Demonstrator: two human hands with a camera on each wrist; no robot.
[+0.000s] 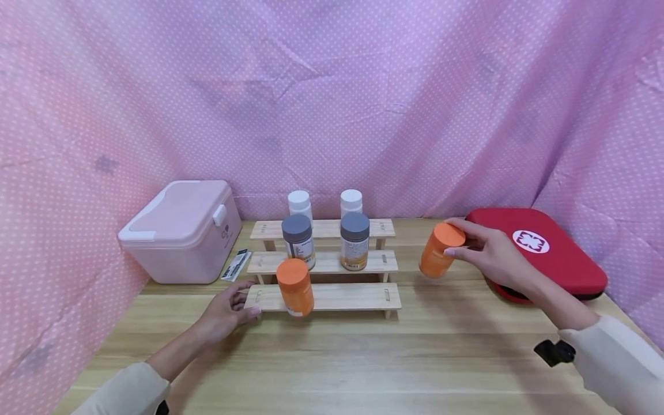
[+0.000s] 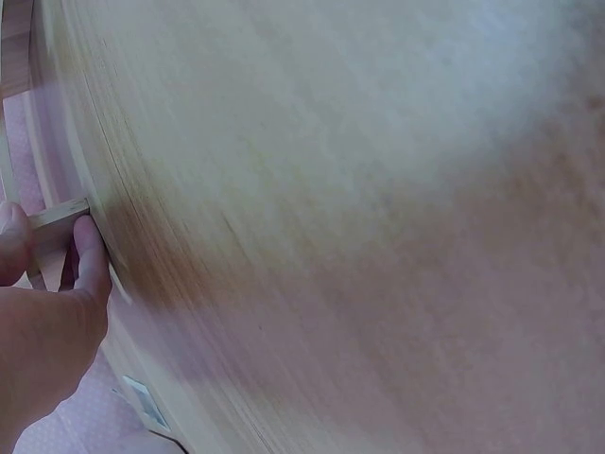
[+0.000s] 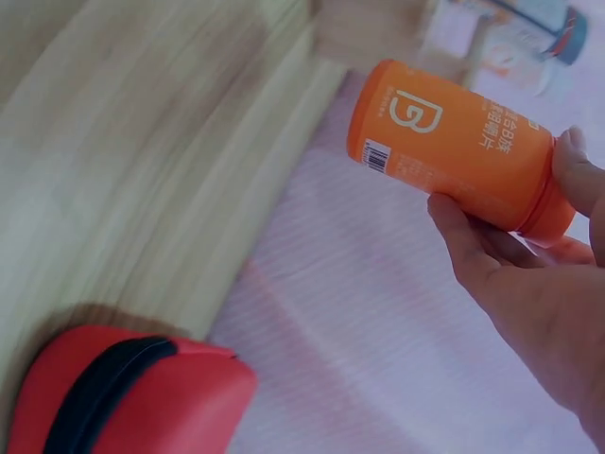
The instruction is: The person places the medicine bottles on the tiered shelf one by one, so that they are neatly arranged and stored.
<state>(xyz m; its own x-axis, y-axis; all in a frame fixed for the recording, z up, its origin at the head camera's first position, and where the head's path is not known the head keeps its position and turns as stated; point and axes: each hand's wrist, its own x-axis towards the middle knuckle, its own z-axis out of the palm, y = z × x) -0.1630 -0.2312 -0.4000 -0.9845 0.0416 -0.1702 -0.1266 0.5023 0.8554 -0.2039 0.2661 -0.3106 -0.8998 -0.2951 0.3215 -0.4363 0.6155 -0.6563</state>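
Note:
My right hand (image 1: pixel 493 253) holds an orange pill bottle (image 1: pixel 437 256) near its lid, tilted and raised over the table's right side. In the right wrist view the bottle (image 3: pixel 454 142) shows a white logo and a barcode, with thumb and fingers around its lid end. My left hand (image 1: pixel 224 311) grips the left end of the lowest wooden shelf (image 1: pixel 347 297), thumb in front; the left wrist view shows its fingers (image 2: pixel 92 260) on the wood. A second orange bottle (image 1: pixel 295 291) stands on that shelf. Two grey-lidded bottles (image 1: pixel 355 245) occupy the middle tier, two white bottles (image 1: pixel 351 202) the top one.
A pink lidded box (image 1: pixel 181 230) sits at the left, with a small white packet (image 1: pixel 236 265) beside it. At the right lies a red first-aid case (image 1: pixel 550 253), close behind my right hand. Pink dotted cloth (image 1: pixel 332 104) hangs behind the wooden table (image 1: pixel 321 363).

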